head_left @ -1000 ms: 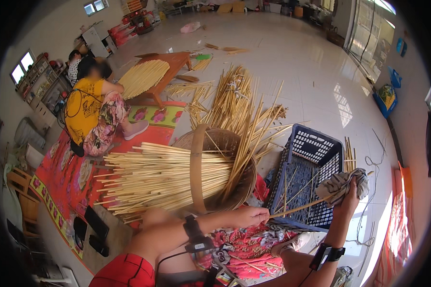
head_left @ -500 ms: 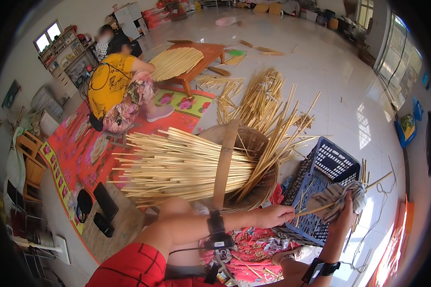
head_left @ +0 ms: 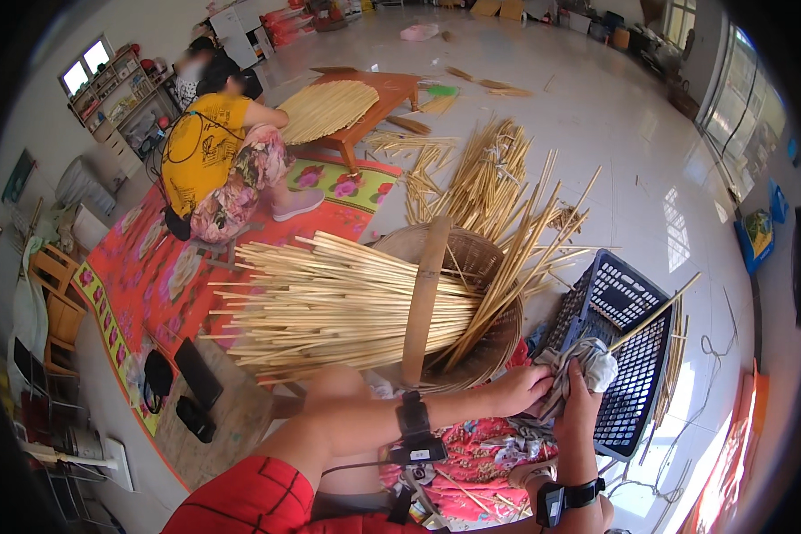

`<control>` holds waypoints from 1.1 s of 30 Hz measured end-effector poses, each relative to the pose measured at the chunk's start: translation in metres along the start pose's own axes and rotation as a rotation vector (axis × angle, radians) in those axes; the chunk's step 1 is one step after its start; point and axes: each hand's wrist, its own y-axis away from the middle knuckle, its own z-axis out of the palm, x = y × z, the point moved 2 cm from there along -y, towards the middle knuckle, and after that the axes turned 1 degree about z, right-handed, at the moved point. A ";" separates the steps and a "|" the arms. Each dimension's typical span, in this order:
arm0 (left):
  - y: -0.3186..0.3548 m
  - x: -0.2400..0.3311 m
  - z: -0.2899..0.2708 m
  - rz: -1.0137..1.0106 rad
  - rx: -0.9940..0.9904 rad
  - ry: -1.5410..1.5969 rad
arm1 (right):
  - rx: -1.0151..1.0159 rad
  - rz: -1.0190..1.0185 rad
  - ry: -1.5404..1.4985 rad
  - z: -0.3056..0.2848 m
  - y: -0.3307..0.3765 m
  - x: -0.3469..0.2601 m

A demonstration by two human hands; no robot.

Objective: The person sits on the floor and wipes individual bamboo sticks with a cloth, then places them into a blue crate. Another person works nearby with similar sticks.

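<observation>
My right hand (head_left: 580,397) is closed around a striped grey-and-white cloth (head_left: 600,367), which is wrapped about a thin straw-coloured stalk (head_left: 657,310). The stalk sticks out of the cloth toward the upper right, over the crate. Right beside the cloth, my left hand (head_left: 523,390) has its fingers closed at the stalk's near end; that end is hidden by the fingers and cloth. Left of my hands, a woven basket (head_left: 505,343) with a broad arched handle (head_left: 425,303) holds a large bundle of similar stalks (head_left: 347,307), lying sideways and jutting out to the left.
A dark blue plastic crate (head_left: 630,414) stands just beyond my right hand. More stalks (head_left: 489,169) lie heaped on the floor behind the basket. A person in a yellow shirt (head_left: 203,147) sits on a red floral mat near a low wooden table (head_left: 392,93) bearing a round mat of stalks.
My right hand with the cloth has slid along the stalk, down and left, to my left hand. More of the stalk's far part now shows bare. My left hand has moved slightly.
</observation>
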 end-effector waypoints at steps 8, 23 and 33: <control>0.017 0.015 -0.017 -0.122 -0.291 -0.028 | 0.128 -0.075 -0.260 -0.072 -0.076 -0.086; 0.008 0.022 -0.022 -0.645 -0.385 0.517 | -0.036 0.149 -0.202 -0.005 -0.033 -0.044; 0.007 0.010 -0.016 -0.580 -0.408 0.534 | -0.052 0.068 -0.179 0.004 -0.012 -0.039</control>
